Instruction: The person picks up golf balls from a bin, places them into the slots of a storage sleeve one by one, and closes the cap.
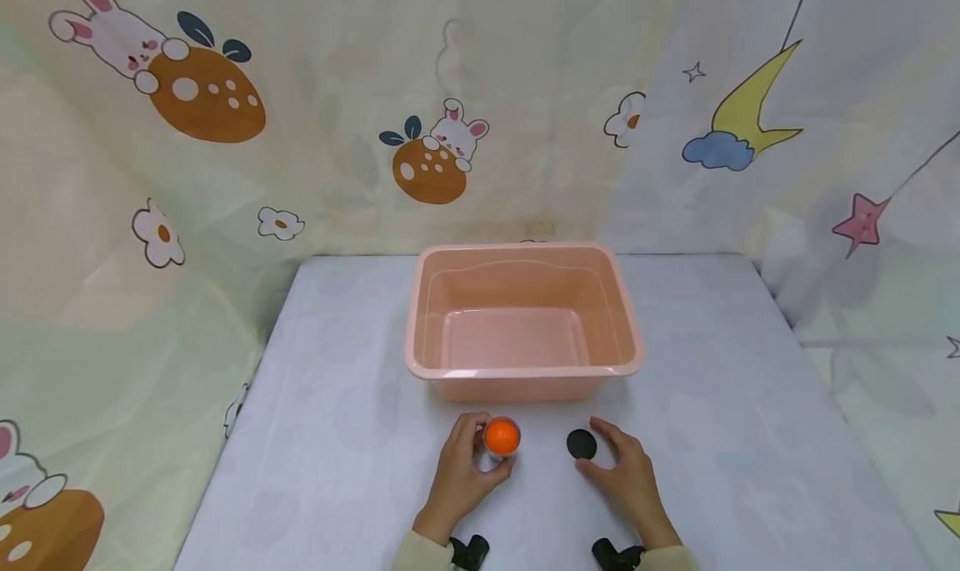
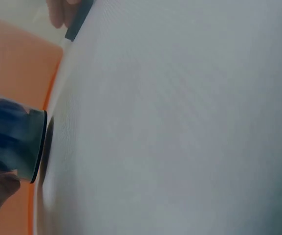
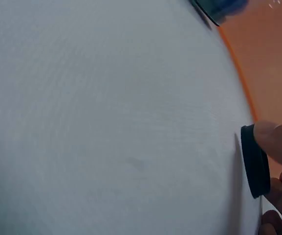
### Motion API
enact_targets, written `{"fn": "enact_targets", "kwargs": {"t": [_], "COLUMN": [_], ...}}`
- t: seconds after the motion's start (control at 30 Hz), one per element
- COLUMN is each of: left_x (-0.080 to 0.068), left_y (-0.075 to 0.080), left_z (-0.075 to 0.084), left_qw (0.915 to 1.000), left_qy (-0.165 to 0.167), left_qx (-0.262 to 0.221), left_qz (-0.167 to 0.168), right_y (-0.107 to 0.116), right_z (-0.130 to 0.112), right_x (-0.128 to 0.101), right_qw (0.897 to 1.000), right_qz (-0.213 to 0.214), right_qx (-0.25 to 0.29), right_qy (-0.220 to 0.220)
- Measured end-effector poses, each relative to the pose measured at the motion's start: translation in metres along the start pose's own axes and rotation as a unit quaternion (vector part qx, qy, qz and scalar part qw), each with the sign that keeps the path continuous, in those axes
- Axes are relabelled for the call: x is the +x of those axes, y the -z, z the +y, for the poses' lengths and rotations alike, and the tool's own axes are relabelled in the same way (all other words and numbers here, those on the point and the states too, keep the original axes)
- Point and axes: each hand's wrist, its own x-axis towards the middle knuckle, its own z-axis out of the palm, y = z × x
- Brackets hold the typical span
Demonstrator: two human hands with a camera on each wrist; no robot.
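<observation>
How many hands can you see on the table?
2. The left hand holds a clear jar with an orange ball inside; the right hand touches a black lid.

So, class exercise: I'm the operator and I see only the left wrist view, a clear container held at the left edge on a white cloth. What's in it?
Observer: From the head view, an orange ball shows in the container, which the left hand grips.
Operator: And the dark edge at the top of my picture?
Observer: A black round lid on the white table; the right hand touches it with its fingers.
Operator: The orange strip?
Observer: A pink plastic tub just beyond both hands, with nothing visible inside.
</observation>
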Motion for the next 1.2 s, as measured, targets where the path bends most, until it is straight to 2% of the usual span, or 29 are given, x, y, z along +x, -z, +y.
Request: {"fn": "enact_targets", "kwargs": {"t": [0.17, 0.23, 0.47, 0.57, 0.73, 0.9, 1.0, 1.2], "left_x": [0.001, 0.002, 0.006, 0.008, 0.011, 0.013, 0.015, 0.019], "left_y": [0.002, 0.003, 0.006, 0.010, 0.021, 0.033, 0.038, 0.039], "left_z": [0.000, -0.001, -0.002, 0.001, 0.011, 0.020, 0.023, 0.024], "left_qw": [0.9992, 0.9983, 0.9954, 0.9948, 0.9949, 0.9941, 0.9949, 0.9952], "left_qy": [0.021, 0.032, 0.057, 0.061, 0.040, 0.020, 0.010, 0.001], "left_qx": [-0.019, -0.028, -0.041, -0.031, 0.008, 0.043, 0.045, 0.025], "left_qz": [-0.030, -0.040, -0.065, -0.076, -0.092, -0.097, -0.090, -0.095], "right_y": [-0.011, -0.013, -0.009, -0.003, 0.010, 0.021, 0.024, 0.025], "right_z": [-0.004, -0.005, -0.014, -0.027, -0.058, -0.087, -0.099, -0.113], "right_x": [0.001, 0.001, -0.001, -0.003, -0.004, -0.002, 0.003, 0.009], "right_qw": [0.995, 0.994, 0.995, 0.991, 0.974, 0.954, 0.943, 0.929], "right_qz": [0.047, 0.055, 0.042, 0.041, 0.046, 0.027, 0.016, 0.000], "right_qx": [-0.050, -0.057, -0.039, -0.016, 0.007, 0.008, -0.008, -0.035], "right_qy": [0.066, 0.075, 0.087, 0.124, 0.220, 0.298, 0.332, 0.368]}}
